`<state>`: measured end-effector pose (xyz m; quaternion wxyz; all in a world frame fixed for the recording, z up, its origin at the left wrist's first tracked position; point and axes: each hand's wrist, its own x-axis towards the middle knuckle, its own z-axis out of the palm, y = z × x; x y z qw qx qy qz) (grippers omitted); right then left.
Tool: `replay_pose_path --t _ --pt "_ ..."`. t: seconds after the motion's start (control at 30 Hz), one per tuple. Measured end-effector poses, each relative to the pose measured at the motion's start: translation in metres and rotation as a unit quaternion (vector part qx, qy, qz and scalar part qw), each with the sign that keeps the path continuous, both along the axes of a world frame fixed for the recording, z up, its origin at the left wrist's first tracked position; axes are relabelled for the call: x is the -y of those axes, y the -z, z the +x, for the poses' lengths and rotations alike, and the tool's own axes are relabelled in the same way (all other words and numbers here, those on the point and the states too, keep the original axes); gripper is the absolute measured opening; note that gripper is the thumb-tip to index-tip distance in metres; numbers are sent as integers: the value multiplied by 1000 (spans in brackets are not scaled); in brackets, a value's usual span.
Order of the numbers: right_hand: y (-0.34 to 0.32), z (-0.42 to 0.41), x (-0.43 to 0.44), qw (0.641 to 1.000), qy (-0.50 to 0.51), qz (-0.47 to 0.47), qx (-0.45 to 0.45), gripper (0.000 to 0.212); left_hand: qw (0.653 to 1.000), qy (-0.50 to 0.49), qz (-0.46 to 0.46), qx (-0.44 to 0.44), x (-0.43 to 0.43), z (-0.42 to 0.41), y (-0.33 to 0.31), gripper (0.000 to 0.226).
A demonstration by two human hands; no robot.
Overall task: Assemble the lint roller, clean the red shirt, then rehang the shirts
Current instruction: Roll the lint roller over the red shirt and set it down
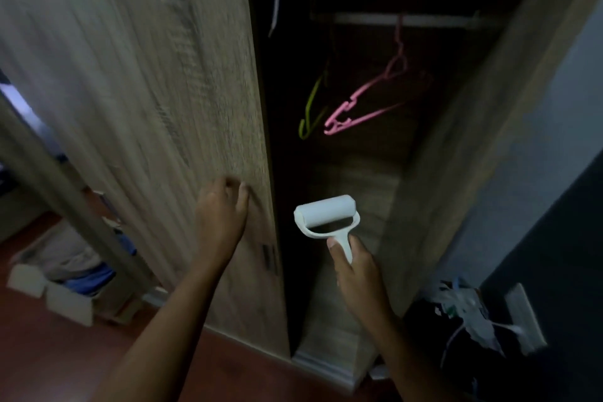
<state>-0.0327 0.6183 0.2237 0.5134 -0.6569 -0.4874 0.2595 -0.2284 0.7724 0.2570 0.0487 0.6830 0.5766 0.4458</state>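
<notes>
Low and right of centre, the right hand (355,271) is gripping the slim white handle of the lint roller (326,210), thumb lying along the stem. It is holding the roller upright, the smooth white plastic drum sitting crosswise in its forked frame, probably to keep the sticky face off everything nearby. Just left of it, the left hand (222,209) is resting on the wardrobe door (146,75) with fingers bent. The blur is hiding whether they are pressing or hooking, so I cannot tell its state; it is likely steadying the door. The door is showing pale, streaky wood grain. Farther in, in the dark upper middle, a thin pink hanger (368,104) and a green hanger (310,111) are hanging bare from the rail (408,20). No red shirt is showing.
</notes>
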Motion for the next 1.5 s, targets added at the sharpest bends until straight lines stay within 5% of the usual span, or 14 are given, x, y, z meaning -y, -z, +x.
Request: replay_pose_path --t 0.1,0.3,0.7,1.5 --pt "-11 -14 -37 1000 -7 4 6 28 992 10 115 58 -19 2 -39 49" --pt "-21 -54 -110 999 -22 13 22 18 981 0 182 65 -83 -14 -59 92" --pt "-14 -119 -224 998 -18 34 -49 26 963 -45 265 11 -165 -89 -39 79" --pt "-27 -156 -289 993 -24 53 -106 27 968 -66 241 -6 -202 -157 -45 86"
